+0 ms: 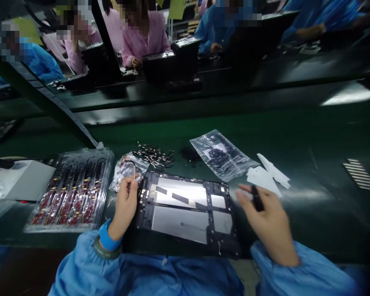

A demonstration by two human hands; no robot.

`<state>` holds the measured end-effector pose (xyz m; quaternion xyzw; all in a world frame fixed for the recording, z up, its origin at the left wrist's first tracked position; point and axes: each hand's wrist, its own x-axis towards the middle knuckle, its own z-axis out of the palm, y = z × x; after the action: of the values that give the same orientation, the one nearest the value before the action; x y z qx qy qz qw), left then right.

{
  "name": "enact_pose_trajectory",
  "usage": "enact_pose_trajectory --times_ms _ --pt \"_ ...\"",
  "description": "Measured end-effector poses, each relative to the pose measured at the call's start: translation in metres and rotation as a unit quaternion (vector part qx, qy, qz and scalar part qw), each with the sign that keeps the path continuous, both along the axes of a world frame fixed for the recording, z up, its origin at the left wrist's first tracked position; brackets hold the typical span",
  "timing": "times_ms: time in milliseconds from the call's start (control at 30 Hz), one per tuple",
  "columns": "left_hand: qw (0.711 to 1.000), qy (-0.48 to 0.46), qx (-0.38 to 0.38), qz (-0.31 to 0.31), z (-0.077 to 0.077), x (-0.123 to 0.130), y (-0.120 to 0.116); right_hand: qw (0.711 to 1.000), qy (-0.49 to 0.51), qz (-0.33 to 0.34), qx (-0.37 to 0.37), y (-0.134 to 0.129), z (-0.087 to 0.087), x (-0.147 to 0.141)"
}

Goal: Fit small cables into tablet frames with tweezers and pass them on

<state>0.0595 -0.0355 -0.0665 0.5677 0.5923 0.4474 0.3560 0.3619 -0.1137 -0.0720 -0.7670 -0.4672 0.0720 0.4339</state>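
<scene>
A flat black device frame with silvery metal panels [180,224] lies on the green work surface in front of me. At its upper left corner is my left hand [126,199], fingers pinched on a thin light-coloured strip [134,170] that points upward. My right hand [269,224] is just beyond the frame's right edge, apart from it and slightly blurred. Its fingers are curled around a short black tool [257,199]. Behind the left hand are a crumpled clear bag [123,170] and a loose pile of small dark cables [156,156].
A clear tray of red and black parts [70,191] is at the left, beside a white box [27,179]. Beyond the frame are a bag of small black pieces [218,154] and white sheets [263,179]. Several people in blue and pink work across the line.
</scene>
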Motion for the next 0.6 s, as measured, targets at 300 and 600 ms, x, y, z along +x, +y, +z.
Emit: enact_pose_trajectory --times_ms 300,600 --pt "0.969 -0.186 -0.118 -0.114 0.035 0.031 -0.031 0.898 -0.151 0.382 0.159 0.019 0.056 -0.1" --pt "0.973 -0.171 -0.117 -0.1 0.03 0.024 -0.049 0.907 -0.237 0.297 0.184 0.021 0.043 -0.119"
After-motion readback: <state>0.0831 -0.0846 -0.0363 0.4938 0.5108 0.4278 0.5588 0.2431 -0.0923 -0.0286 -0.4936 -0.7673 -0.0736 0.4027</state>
